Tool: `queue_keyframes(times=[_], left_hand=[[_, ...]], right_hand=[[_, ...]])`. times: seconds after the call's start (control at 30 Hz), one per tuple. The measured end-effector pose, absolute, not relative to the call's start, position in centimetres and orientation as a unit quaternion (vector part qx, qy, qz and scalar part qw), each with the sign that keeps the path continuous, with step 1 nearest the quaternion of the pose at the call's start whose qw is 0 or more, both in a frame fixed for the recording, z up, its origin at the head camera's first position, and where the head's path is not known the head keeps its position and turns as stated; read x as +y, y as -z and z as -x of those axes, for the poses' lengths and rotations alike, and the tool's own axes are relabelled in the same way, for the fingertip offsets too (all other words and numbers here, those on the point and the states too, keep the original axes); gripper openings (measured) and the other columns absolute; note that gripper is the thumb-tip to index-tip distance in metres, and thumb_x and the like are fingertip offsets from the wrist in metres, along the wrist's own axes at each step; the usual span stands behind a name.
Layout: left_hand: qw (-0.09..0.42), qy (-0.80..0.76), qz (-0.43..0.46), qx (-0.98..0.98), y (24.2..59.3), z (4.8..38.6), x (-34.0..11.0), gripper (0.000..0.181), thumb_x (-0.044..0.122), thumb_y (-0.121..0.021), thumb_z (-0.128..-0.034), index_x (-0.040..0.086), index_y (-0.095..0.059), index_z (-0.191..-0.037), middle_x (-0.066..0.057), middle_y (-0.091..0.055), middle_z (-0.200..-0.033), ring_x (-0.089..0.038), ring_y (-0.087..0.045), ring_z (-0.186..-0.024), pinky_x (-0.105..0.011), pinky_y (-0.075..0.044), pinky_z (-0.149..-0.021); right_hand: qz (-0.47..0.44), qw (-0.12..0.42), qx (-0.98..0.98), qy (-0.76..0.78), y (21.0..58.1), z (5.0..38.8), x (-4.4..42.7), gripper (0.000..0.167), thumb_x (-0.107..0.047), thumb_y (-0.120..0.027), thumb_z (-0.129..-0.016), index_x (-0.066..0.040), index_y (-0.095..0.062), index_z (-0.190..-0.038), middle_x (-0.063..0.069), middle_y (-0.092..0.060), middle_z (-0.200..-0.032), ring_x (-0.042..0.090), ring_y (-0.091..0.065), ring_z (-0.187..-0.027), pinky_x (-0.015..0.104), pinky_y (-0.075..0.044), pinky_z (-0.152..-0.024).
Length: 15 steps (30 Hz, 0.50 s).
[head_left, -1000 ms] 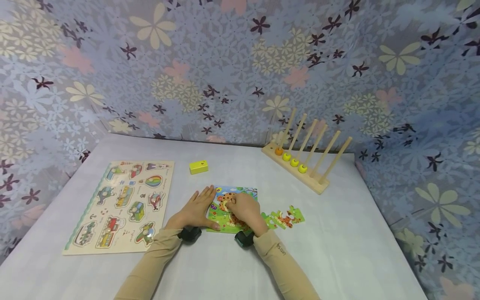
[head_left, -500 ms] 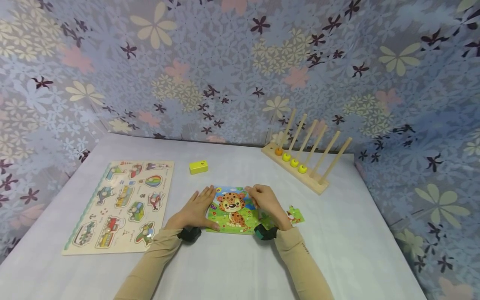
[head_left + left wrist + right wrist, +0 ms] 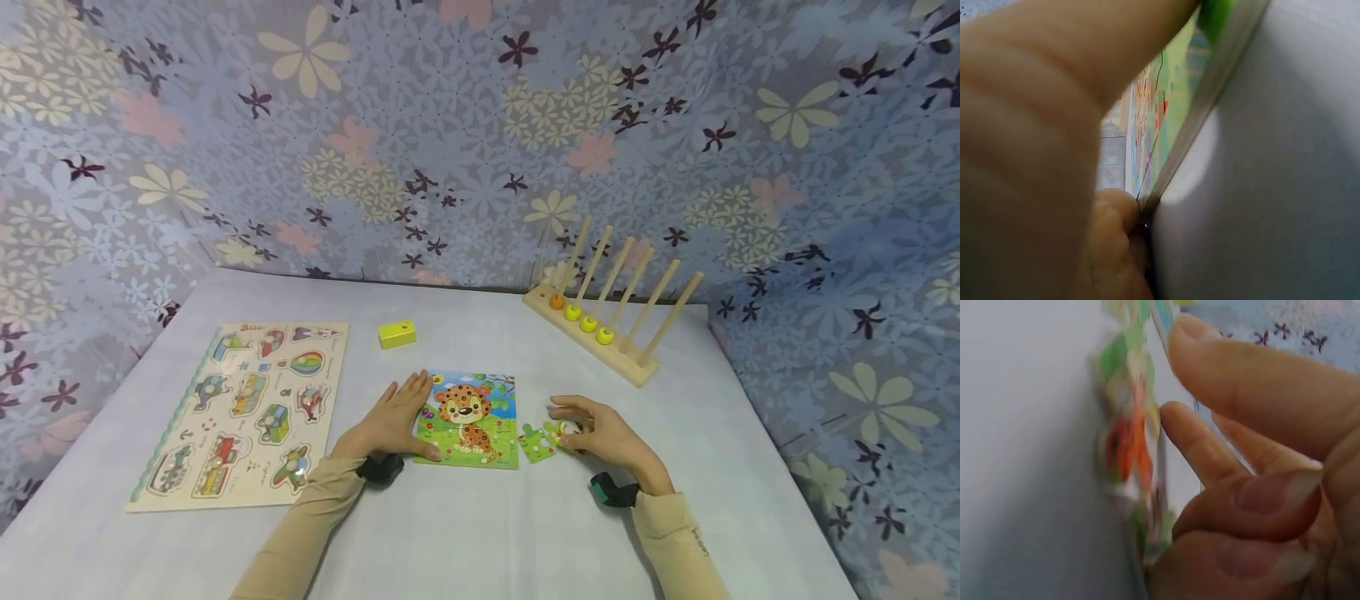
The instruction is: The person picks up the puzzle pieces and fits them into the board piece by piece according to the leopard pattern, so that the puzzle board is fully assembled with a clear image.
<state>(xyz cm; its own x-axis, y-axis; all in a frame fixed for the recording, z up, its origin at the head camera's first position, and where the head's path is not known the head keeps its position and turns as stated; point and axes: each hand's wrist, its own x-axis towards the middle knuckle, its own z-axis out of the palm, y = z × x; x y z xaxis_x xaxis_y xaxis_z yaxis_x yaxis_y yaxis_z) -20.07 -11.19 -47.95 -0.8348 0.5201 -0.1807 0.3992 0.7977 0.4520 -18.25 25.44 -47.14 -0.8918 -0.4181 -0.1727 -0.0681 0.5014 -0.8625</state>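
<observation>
The leopard puzzle (image 3: pixel 467 425) lies flat in its square board at the middle of the table. My left hand (image 3: pixel 393 421) rests along its left edge with fingers spread, the thumb on the lower left corner. Just right of the board lie loose puzzle pieces (image 3: pixel 536 443), some partly covered by my right hand (image 3: pixel 609 433). In the right wrist view the fingers of that hand are bent beside the pieces (image 3: pixel 1129 444), with a gap between thumb and fingertips; contact with a piece is unclear. The left wrist view shows the board's edge (image 3: pixel 1194 115) beside the left thumb.
A vehicle puzzle board (image 3: pixel 240 417) lies at the left. Behind the leopard puzzle is a yellow block (image 3: pixel 397 334). A wooden rack (image 3: pixel 592 337) with upright pegs, one orange bead and several yellow beads stands at the back right. Patterned fabric hangs behind the table.
My right hand has moved from over the leopard picture, past the board's right edge, to the loose pieces, and its fingers have spread. The left hand has stayed in place.
</observation>
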Motion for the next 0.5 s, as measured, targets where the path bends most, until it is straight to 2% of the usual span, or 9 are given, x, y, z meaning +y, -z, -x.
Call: queue_keyframes(times=[0.07,0.17,0.23,0.3,0.37,0.5], left_hand=[[0.152,-0.202,-0.246,0.936,48.0,20.1,-11.1,0.123,0.056,-0.078,-0.0716,-0.004,-0.009,-0.153,-0.021,-0.003,-0.162,-0.036,-0.004,-0.151,-0.055,-0.003,-0.122],[0.152,-0.202,-0.246,0.936,48.0,20.1,-11.1,0.122,0.055,-0.078,-0.0717,-0.004,-0.009,-0.153,-0.021,-0.003,-0.162,-0.036,-0.004,-0.151,-0.055,-0.003,-0.122],[0.15,-0.201,-0.245,0.936,48.0,20.1,-11.1,0.122,0.055,-0.078,-0.0718,-0.004,-0.009,-0.153,-0.021,-0.004,-0.162,-0.036,-0.004,-0.151,-0.055,-0.003,-0.122],[0.148,-0.202,-0.245,0.937,48.0,20.1,-11.1,0.122,0.054,-0.078,-0.0719,-0.004,-0.009,-0.153,-0.021,-0.004,-0.162,-0.036,-0.005,-0.151,-0.056,-0.003,-0.122],[0.148,-0.205,-0.245,0.936,47.9,20.1,-11.2,0.121,0.054,-0.079,-0.0719,-0.005,-0.01,-0.153,-0.021,-0.005,-0.162,-0.037,-0.005,-0.151,-0.056,-0.003,-0.122],[0.151,-0.203,-0.246,0.936,47.9,20.0,-11.2,0.122,0.054,-0.078,-0.0721,-0.005,-0.009,-0.153,-0.022,-0.004,-0.162,-0.037,-0.005,-0.151,-0.056,-0.003,-0.122]], right_hand=[[0.143,0.169,0.854,0.471,47.1,17.5,26.4,0.065,-0.01,-0.074,-0.084,-0.009,-0.046,-0.143,0.021,-0.058,-0.134,0.007,-0.054,-0.077,0.018,-0.045,-0.064],[0.137,0.15,0.866,0.457,47.2,16.5,27.4,0.069,-0.011,-0.078,-0.08,-0.01,-0.048,-0.142,0.017,-0.059,-0.135,0.005,-0.051,-0.073,0.016,-0.042,-0.061],[0.13,0.137,0.87,0.454,47.4,15.9,27.7,0.07,-0.01,-0.079,-0.078,-0.009,-0.049,-0.141,0.017,-0.06,-0.134,0.004,-0.048,-0.064,0.016,-0.041,-0.057],[0.123,0.119,0.878,0.447,47.6,15.4,27.6,0.069,-0.007,-0.079,-0.077,-0.009,-0.051,-0.139,0.016,-0.061,-0.133,0.006,-0.034,-0.052,0.02,-0.035,-0.048],[0.118,0.095,0.887,0.435,47.8,15.0,27.4,0.065,-0.006,-0.079,-0.077,-0.009,-0.053,-0.137,0.014,-0.064,-0.129,0.004,-0.036,-0.054,0.02,-0.036,-0.05],[0.119,0.052,0.903,0.409,48.1,14.7,26.8,0.054,-0.004,-0.075,-0.081,-0.01,-0.058,-0.132,0.01,-0.068,-0.121,0.004,-0.05,-0.069,0.019,-0.046,-0.064]])
